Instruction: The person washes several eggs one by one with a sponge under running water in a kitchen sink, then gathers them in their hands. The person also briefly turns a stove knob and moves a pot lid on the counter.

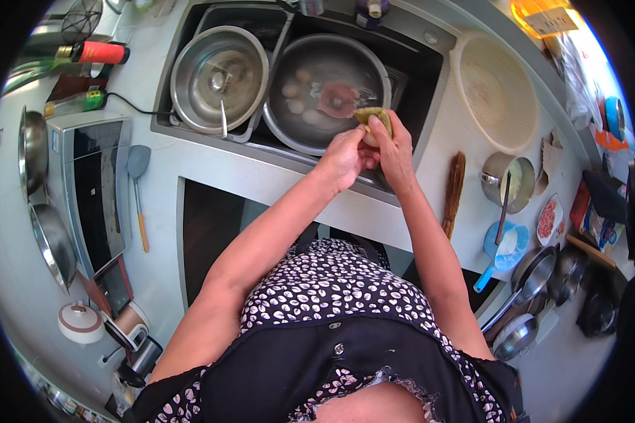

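Both hands meet over the near right rim of a metal basin [273, 122] of water in the sink. My right hand [399, 150] grips a yellow-green scouring sponge [373, 113]. My left hand [343, 158] curls around a pale, egg-like object [370, 139], which the sponge and fingers partly cover. Several eggs [296, 107] rest under the water on the basin's left side. A pinkish patch [338, 99] shows near the basin's middle; whether it is submerged or a reflection I cannot tell.
Left of the basin, a steel bowl [190, 108] holds liquid and a spoon [224, 119]. A plastic basket [457, 79], brown brush [454, 193] and steel pot [529, 182] stand on the right counter. A spatula [138, 164] lies beside a countertop appliance [98, 190] at left.
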### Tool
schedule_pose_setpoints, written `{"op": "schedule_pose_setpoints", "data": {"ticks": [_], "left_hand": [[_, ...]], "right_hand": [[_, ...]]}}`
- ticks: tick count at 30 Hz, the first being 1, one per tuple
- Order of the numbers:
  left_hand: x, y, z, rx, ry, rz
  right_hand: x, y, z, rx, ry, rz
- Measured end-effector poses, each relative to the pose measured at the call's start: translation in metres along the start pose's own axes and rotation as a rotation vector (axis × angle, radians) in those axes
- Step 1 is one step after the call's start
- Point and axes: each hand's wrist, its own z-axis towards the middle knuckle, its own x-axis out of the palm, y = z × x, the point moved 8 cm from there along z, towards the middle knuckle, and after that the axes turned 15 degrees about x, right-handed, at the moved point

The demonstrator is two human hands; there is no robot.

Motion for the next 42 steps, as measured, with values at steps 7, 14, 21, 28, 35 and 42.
{"op": "schedule_pose_setpoints", "data": {"ticks": [7, 14, 21, 28, 35, 42], "left_hand": [[0.012, -0.016, 0.007, 0.051, 0.117, -0.115], [0.004, -0.025, 0.005, 0.012, -0.048, 0.087], [0.010, -0.016, 0.005, -0.084, 0.079, -0.002], [0.020, -0.031, 0.003, -0.042, 0.039, -0.040], [0.007, -0.015, 0.009, -0.077, 0.006, 0.035], [0.006, -0.032, 0.019, -0.013, 0.012, -0.145]], "right_hand": [[-0.002, -0.015, 0.023, 0.225, 0.069, 0.496], [0.005, 0.023, 0.004, -0.286, -0.001, -0.201], [0.004, -0.011, 0.035, 0.195, 0.035, 0.443], [0.004, 0.022, 0.008, -0.221, -0.022, -0.077], [0.006, 0.001, 0.029, 0.133, -0.008, 0.140], [0.004, 0.016, 0.015, -0.091, -0.020, 0.104]]}}
